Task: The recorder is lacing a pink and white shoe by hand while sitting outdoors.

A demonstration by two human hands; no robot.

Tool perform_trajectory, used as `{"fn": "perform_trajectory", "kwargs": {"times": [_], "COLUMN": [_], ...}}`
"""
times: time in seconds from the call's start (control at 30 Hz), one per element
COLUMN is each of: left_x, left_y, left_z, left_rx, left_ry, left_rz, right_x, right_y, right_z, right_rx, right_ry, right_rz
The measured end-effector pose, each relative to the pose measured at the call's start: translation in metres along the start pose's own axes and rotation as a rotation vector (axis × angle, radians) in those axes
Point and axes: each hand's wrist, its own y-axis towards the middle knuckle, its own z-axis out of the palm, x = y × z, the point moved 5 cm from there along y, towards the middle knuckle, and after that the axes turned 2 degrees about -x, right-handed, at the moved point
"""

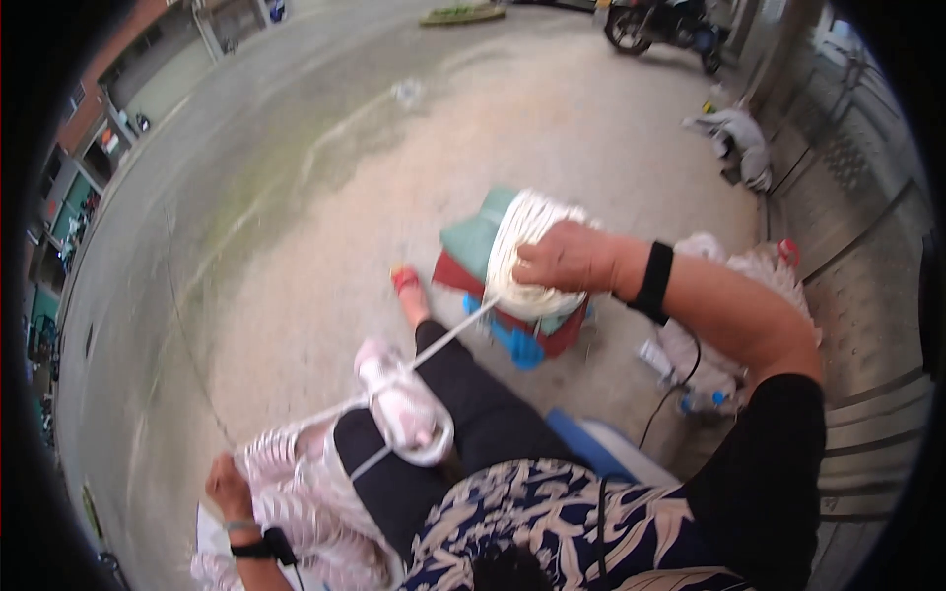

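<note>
A large coil of white cord [532, 222] sits on a stack of green and red pieces in front of me. My right hand [567, 258] is closed at the coil's near side, gripping the cord. From there a taut white strand [455, 335] slants down left across my lap. It passes over a pinkish-white wrapped bundle [406, 409] lying on my thighs. Low at the left, my left hand [229, 488] is closed beside a larger pile of pinkish-white strips [315, 492]. The strand leads toward it, but what its fingers hold is hidden.
A blue stool [522, 345] shows under the stack. Pale bags [705, 345] and blue-capped bottles [709, 401] lie to the right, near a dark cable. A dog [739, 143] lies by the wall, with a motorcycle [660, 30] beyond. A thin dark line runs up from my left hand.
</note>
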Motion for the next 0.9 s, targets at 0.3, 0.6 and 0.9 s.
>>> {"fn": "perform_trajectory", "kwargs": {"times": [0.3, 0.6, 0.9], "left_x": [0.052, 0.102, 0.101], "left_y": [-0.005, 0.02, 0.012], "left_z": [-0.057, -0.121, -0.137], "left_rx": [-0.01, 0.037, 0.185], "left_ry": [0.041, 0.232, 0.059], "left_rz": [-0.08, -0.089, 0.026], "right_x": [-0.102, -0.144, -0.155], "right_y": [-0.061, -0.082, -0.089], "right_z": [-0.077, -0.164, -0.177], "right_rx": [-0.146, -0.404, -0.387], "right_ry": [-0.361, -0.71, -0.813], "right_rz": [0.38, 0.552, 0.655]}}
